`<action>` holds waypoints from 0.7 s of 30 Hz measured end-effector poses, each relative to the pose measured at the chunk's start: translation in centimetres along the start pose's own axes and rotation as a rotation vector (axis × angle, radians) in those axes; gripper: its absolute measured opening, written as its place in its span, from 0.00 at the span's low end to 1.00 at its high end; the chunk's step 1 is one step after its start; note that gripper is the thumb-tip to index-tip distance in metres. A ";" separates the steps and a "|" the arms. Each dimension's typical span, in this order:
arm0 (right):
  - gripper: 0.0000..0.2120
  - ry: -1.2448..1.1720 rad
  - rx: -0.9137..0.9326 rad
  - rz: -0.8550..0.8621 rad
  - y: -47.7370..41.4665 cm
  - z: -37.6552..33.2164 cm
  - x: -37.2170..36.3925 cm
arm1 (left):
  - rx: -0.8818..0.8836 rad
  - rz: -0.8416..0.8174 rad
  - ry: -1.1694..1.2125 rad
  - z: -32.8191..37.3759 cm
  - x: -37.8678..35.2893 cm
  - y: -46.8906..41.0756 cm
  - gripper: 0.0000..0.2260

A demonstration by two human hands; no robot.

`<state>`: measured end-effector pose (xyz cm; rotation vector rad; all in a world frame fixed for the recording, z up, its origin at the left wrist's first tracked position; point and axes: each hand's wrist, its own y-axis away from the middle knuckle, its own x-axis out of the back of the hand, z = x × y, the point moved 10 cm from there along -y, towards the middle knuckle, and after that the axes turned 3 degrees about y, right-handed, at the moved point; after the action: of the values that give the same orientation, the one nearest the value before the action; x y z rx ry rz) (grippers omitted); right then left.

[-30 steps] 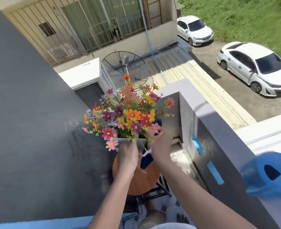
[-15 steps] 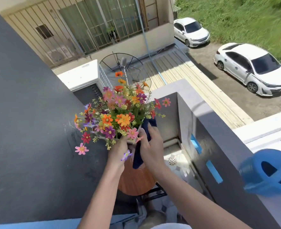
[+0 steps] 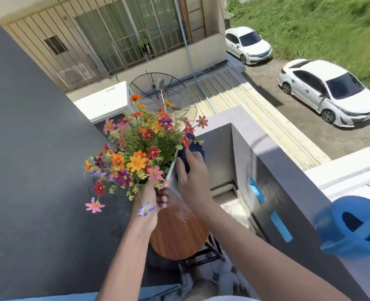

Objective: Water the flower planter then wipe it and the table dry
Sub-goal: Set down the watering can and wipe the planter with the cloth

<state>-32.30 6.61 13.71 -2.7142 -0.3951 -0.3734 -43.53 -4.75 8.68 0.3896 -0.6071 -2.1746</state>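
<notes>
A grey planter packed with colourful flowers is held tilted above a small round wooden table. My left hand grips the planter from below at its near end. My right hand presses a dark blue cloth against the planter's right side. The table top shows a wet, glistening patch near the planter. Most of the planter's body is hidden behind blooms and hands.
A blue watering can rests on the grey balcony ledge at the right. A dark grey wall rises at the left. A tiled floor with a drain lies below the table. Cars and rooftops lie far below.
The planter has been lifted and tilted to the left. My right hand with the cloth has slid up along the planter's right side, from near its base toward its far end.
</notes>
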 end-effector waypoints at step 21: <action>0.11 -0.096 0.049 0.087 -0.2 -2.8 1.0 | -0.086 -0.003 0.007 1.1 1.1 1.2 0.16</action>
<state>-32.03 5.93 16.55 -2.6980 -0.3064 -0.2073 -43.95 -5.95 10.22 0.3529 -0.5078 -2.1931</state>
